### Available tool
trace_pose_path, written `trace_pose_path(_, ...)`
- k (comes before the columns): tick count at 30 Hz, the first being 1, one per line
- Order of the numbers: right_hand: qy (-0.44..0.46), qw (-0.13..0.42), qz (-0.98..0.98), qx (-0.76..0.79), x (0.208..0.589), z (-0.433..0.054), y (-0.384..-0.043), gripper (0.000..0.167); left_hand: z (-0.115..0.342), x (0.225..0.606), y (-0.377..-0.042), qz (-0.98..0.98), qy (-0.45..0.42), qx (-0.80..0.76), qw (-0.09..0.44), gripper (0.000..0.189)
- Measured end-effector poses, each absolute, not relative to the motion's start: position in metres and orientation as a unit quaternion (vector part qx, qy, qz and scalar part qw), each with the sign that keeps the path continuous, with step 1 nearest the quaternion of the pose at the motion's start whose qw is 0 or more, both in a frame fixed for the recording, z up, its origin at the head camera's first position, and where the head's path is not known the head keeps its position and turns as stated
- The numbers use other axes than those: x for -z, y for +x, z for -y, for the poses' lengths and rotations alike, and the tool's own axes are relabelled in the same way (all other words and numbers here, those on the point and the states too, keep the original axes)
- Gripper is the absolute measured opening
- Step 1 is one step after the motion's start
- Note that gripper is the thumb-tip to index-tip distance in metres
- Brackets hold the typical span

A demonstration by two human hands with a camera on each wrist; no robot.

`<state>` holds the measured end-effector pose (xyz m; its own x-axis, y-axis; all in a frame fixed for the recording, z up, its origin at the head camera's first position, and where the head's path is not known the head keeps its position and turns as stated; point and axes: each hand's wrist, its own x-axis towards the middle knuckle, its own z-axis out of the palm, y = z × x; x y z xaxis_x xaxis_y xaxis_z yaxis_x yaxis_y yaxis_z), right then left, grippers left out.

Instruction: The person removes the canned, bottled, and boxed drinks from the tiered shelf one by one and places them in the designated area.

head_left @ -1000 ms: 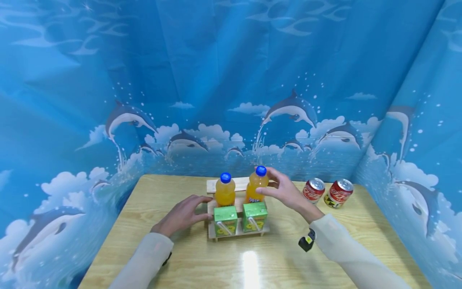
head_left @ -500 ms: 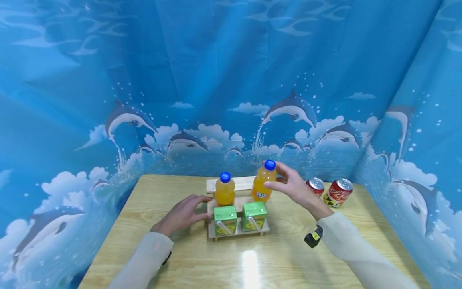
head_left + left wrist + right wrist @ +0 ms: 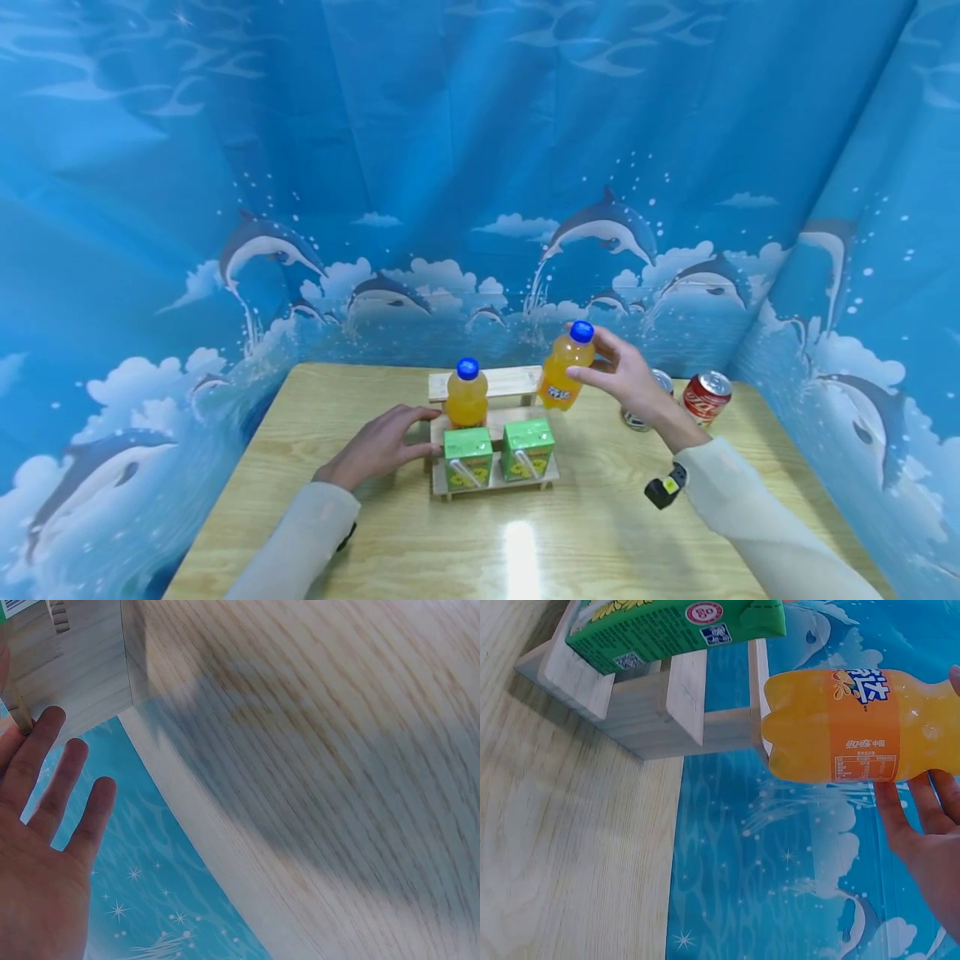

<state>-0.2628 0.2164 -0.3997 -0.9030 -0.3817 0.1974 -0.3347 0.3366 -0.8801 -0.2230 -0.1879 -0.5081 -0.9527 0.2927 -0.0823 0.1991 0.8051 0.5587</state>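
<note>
My right hand (image 3: 626, 375) holds an orange soda bottle (image 3: 566, 367) with a blue cap, thumb in front and fingers behind. The bottle is tilted, in the air off the rack's right end; its base and label show in the right wrist view. My left hand (image 3: 386, 446) touches the left side of a small stepped wooden rack (image 3: 498, 483), its last three fingers extended and spread in the left wrist view. A second orange soda bottle (image 3: 467, 398) stands on the rack's middle step. Two green juice boxes (image 3: 468, 460) with straws sit on the front step.
Two red soda cans stand on the wooden table (image 3: 360, 542) at the right; one can (image 3: 707, 397) shows well, the other (image 3: 636, 421) is mostly behind my right hand. A blue dolphin-print curtain (image 3: 480, 167) encloses the back and sides.
My right hand has lifted the right-hand orange soda bottle from the rack's middle step and carried it up and to the right, tilting it. The left hand has kept its place.
</note>
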Motion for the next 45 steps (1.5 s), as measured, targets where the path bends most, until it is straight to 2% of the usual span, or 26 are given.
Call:
trace_pose_path(13,-0.17,0.012,-0.831,0.53,0.407,-0.236,-0.265,0.066,0.189,0.511,-0.223,-0.947,0.134,-0.282,0.077,0.063)
trace_pose_path(22,-0.132,0.019,-0.834,0.536,0.415,-0.248,-0.266,0.075,0.189,0.512,-0.223,-0.947,0.133,-0.283,0.078,0.063)
trace_pose_path(31,-0.107,0.012,-0.835,0.539,0.425,-0.256,-0.268,0.074,0.19,0.513,-0.223,-0.947,0.133,-0.283,0.077,0.063)
trace_pose_path(45,-0.069,0.016,-0.832,0.55,0.44,-0.264,-0.274,0.083,0.189,0.512,-0.224,-0.947,0.128,-0.285,0.078,0.066)
